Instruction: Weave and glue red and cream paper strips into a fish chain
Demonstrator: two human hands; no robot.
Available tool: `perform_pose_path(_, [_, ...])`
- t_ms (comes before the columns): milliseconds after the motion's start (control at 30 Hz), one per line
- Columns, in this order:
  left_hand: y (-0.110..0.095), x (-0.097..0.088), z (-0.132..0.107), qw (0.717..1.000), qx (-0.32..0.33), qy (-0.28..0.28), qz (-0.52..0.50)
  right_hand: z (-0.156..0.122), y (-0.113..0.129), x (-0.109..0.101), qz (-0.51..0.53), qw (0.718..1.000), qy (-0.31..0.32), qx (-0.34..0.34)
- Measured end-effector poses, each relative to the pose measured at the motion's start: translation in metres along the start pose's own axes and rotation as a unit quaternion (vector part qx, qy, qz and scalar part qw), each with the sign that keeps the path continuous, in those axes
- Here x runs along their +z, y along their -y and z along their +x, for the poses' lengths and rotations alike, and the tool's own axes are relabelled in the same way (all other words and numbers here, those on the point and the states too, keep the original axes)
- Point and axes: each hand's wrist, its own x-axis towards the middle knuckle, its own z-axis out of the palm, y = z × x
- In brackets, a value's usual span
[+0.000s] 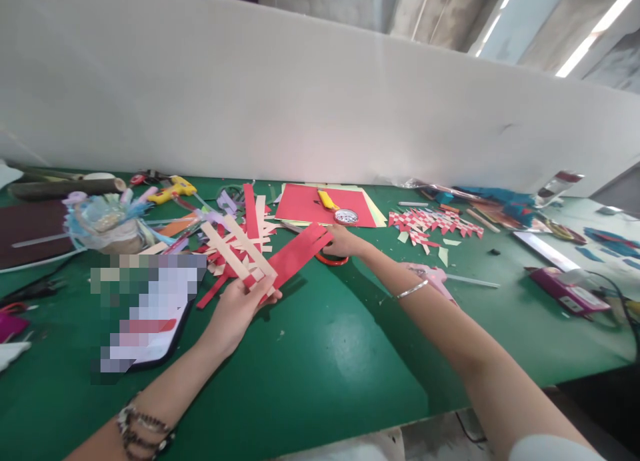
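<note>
My left hand (240,311) pinches a partly woven piece of paper strips between thumb and fingers, above the table. Its pale strips (245,244) point up and away to the left, and its wide red strips (300,251) fan out to the right. My right hand (341,241) is closed at the red handle of a pair of scissors (334,260); the red strip ends partly cover the scissors. Behind the left hand lies a heap of loose red and pale paper strips (253,211).
Red paper sheets (300,204) lie at the back with a yellow cutter (327,200) and a round tin (346,216). Red-and-white woven pieces (430,221) and a pink glue gun (434,276) are right. A phone (155,321) and yellow glue gun (175,189) are left.
</note>
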Motion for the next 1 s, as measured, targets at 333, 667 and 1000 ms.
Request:
perform_pose_path(333, [0.001,0.001,0.006,0.993,0.006,-0.026,-0.111,-0.025,0.012,-0.013,0.024,0.992,-0.090,0.085])
perform_pose_path(667, [0.007,0.000,0.007,0.996,0.010,-0.073,-0.053,-0.114,0.015,-0.053,0.273,0.947,-0.147,0.085])
perform_pose_path(1000, [-0.028,-0.025,-0.003,0.854,0.122,-0.013,0.506,-0.130,0.020,-0.014,0.330,0.942,-0.045,0.051])
